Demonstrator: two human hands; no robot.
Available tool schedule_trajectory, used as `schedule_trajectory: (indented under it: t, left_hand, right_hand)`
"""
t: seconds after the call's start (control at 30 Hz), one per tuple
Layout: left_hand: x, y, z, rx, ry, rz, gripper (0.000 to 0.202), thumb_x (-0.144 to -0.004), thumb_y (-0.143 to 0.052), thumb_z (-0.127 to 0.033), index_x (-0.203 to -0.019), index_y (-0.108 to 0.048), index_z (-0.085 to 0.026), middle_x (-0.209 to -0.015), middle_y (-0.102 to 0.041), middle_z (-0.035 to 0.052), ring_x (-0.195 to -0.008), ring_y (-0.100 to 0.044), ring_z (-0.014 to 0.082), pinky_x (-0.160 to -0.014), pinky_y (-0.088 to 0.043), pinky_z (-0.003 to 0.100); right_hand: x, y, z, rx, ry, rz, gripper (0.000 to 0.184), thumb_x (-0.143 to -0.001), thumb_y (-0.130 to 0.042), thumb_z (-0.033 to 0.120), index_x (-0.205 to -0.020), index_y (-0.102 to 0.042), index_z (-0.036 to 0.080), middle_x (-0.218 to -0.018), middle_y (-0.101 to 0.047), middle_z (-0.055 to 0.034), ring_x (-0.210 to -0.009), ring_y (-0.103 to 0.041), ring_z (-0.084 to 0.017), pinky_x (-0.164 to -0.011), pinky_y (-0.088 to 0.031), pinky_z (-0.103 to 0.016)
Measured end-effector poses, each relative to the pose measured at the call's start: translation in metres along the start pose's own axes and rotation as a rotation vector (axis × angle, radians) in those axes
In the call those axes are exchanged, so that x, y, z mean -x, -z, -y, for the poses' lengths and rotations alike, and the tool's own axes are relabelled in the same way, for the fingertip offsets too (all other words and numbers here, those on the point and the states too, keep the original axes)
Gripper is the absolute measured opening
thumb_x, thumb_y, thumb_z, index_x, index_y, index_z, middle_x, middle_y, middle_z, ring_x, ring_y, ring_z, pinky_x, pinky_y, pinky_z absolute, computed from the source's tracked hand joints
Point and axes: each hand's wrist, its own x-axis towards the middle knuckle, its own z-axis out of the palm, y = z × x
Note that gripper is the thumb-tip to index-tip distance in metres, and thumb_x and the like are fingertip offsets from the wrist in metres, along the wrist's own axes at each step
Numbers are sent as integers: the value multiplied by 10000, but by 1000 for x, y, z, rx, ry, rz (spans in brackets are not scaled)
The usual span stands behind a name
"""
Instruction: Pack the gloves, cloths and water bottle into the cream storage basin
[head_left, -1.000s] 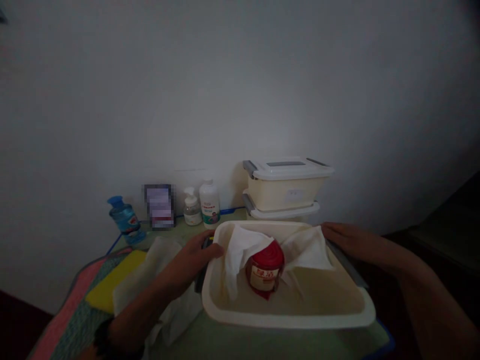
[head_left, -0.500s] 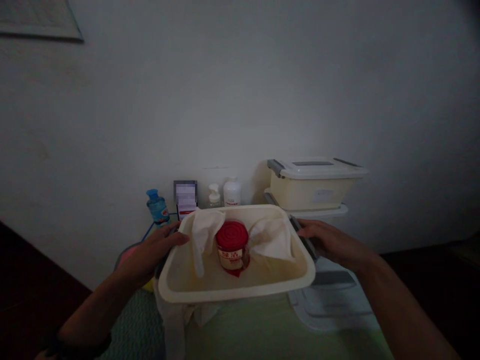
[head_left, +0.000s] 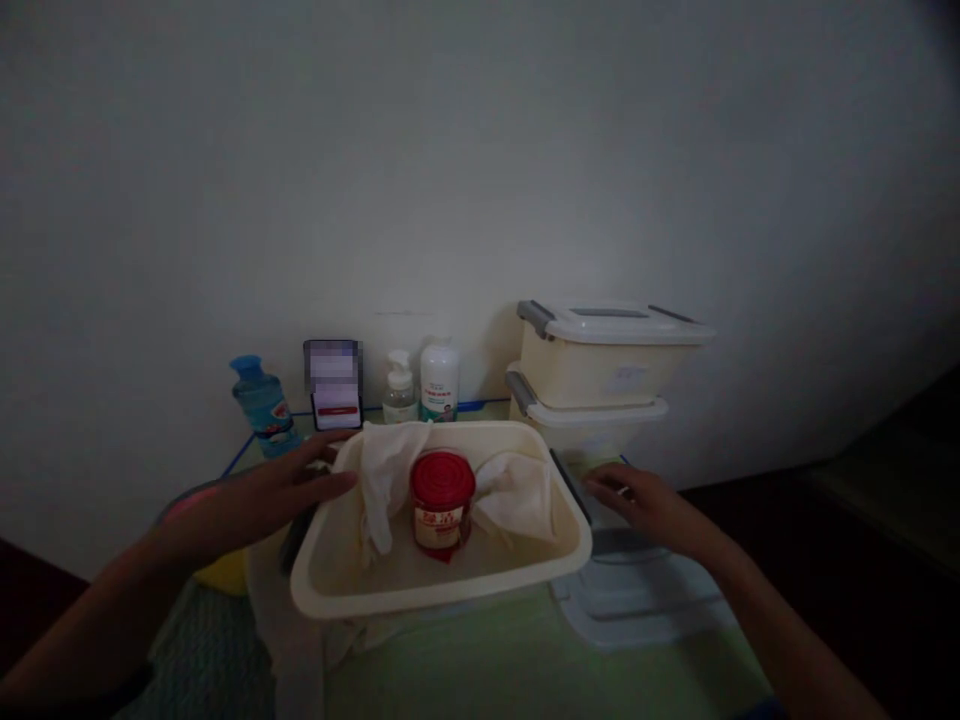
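I hold a cream plastic tub [head_left: 420,602] by its two ends, low over the table. My left hand [head_left: 289,492] grips the left end, thumb on the rim. My right hand [head_left: 637,502] has its fingers at the grey handle [head_left: 568,483] on the right end. Inside the tub a jar with a red lid [head_left: 442,482] stands upright between two white cloths, one [head_left: 377,472] draped over the back left rim, the other [head_left: 516,500] at the back right.
Two lidded cream boxes [head_left: 600,372] are stacked against the wall. A loose lid [head_left: 649,602] lies right of the tub. Behind the tub stand a blue bottle [head_left: 259,402], a phone [head_left: 334,385] and two white bottles [head_left: 420,385]. A white cloth [head_left: 289,640] and something yellow [head_left: 221,575] lie at the left.
The tub, lifted from the table a second ago, has sunk a little and shifted left in view. Both hands have stayed at its ends. The view has swung about.
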Motion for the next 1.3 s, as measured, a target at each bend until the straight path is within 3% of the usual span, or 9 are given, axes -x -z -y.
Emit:
schedule_trajectory:
  t: [0.13,0.27,0.43,0.5,0.67,0.87,1.07,1.17,1.3]
  left_hand:
    - [-7,7,-19,-240,-248,-79,531,-770,-534,-538,-1223,-525,-261,-1247,-574,64,-1063,-576,265,-866,-502,348]
    - [-8,-6,-43,-452,-362,-107,381,-828,-480,-462,-1091,-628,-229,-1145,-641,61,-1029,-584,249,-916,-451,383]
    - [-6,-20,-48,-563,-402,149,296,-853,-447,-326,-1001,-694,-260,-947,-717,35,-886,-638,219,-808,-480,329]
    - [-5,-20,-48,-581,-402,169,301,-854,-444,-314,-1023,-689,-268,-940,-717,32,-875,-641,224,-784,-482,319]
    - [-7,-19,-49,-576,-453,45,295,-880,-426,-334,-1026,-650,-211,-1074,-665,41,-985,-599,207,-887,-447,324]
    - [-10,-27,-44,-617,-544,12,283,-891,-446,-337,-1102,-614,-250,-1122,-635,25,-1065,-546,196,-948,-402,340]
    - [-8,-30,-42,-603,-561,-27,284,-888,-447,-344,-1100,-597,-229,-1139,-628,28,-1070,-547,183,-950,-409,321]
    - [-7,-25,-43,-560,-581,-47,296,-888,-434,-342,-1117,-571,-213,-1178,-600,43,-1114,-521,188,-970,-402,322]
    - [-3,-8,-39,-471,-502,-58,387,-879,-443,-415,-1208,-491,-219,-1271,-535,61,-1185,-472,211,-1007,-375,350]
  right_hand:
    - [16,-1,-20,136,26,48,224,-826,-517,389,-786,-621,195,-794,-639,-59,-739,-574,-207,-689,-438,-343]
    - [22,-19,-26,425,106,-3,260,-876,-440,356,-728,-572,188,-746,-615,-66,-711,-557,-212,-672,-427,-347]
    - [22,-38,-30,567,191,-204,299,-893,-388,312,-660,-535,195,-702,-596,-87,-706,-544,-235,-677,-431,-377]
    - [24,-34,-31,537,187,-187,297,-897,-386,322,-684,-549,194,-721,-600,-88,-724,-553,-237,-691,-442,-384]
    - [35,-4,-34,349,127,110,137,-791,-515,214,-893,-607,209,-946,-646,-69,-905,-598,-216,-807,-478,-344]
    - [31,-16,-45,691,116,124,556,-574,-437,-35,-1056,-625,169,-1131,-646,-134,-1055,-590,-291,-890,-457,-444]
    - [19,-13,-27,752,122,306,626,-553,-479,1,-1145,-587,171,-1225,-597,-138,-1136,-542,-300,-951,-415,-441]
    - [19,2,-16,621,88,276,454,-589,-503,82,-1018,-624,167,-1113,-641,-137,-1030,-596,-287,-893,-458,-407]
    - [27,25,-25,471,99,89,283,-647,-530,180,-907,-633,223,-993,-665,-121,-936,-622,-305,-833,-490,-430]
